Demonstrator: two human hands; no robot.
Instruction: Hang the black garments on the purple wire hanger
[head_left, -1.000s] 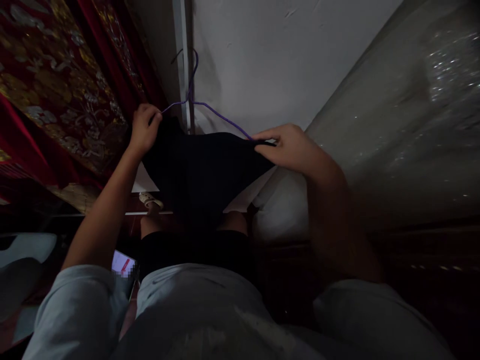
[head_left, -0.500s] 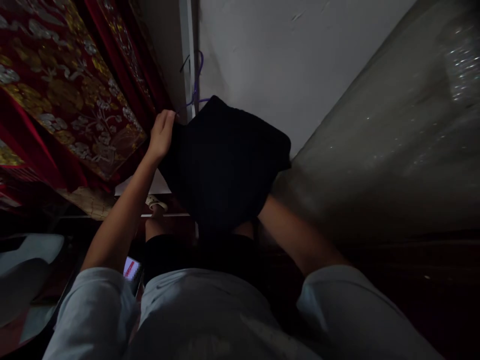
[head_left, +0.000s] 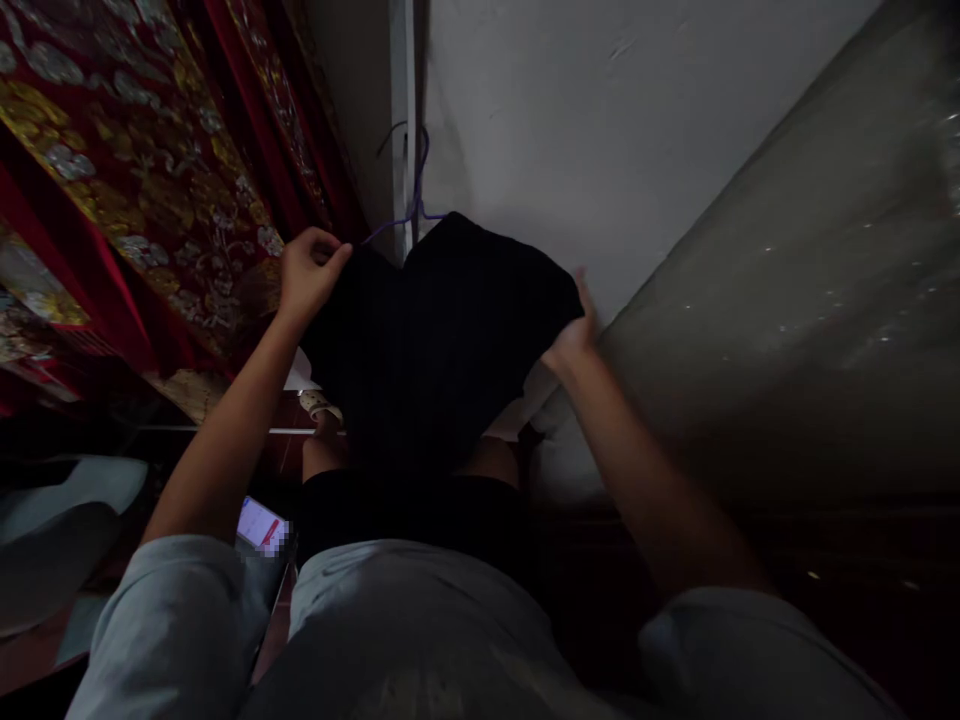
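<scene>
A black shirt (head_left: pixel 435 340) hangs in front of me on a purple hanger (head_left: pixel 421 185), whose hook is at a narrow upright post. At the shirt's left shoulder, my left hand (head_left: pixel 309 272) is closed, thumb and fingertips pinching the edge of the cloth. My right hand (head_left: pixel 576 335) is at the end of the right sleeve, partly behind the fabric. One of its fingers stretches upward past the sleeve edge; the others are hidden by the cloth. The lower part of the shirt hangs down over my knees and blends with my dark shorts.
Red cloth with gold and silver embroidery (head_left: pixel 150 170) hangs on the left. A pale wall (head_left: pixel 600 130) stands behind the post (head_left: pixel 410 80). Shiny plastic sheeting (head_left: pixel 787 330) fills the right side. Low on the left are a lit phone (head_left: pixel 262 525) and a beige clog (head_left: pixel 319 407).
My right hand has come out from behind the shirt to the sleeve's end. My left hand has gone from lying on the shoulder to pinching it. The camera view has shifted slightly.
</scene>
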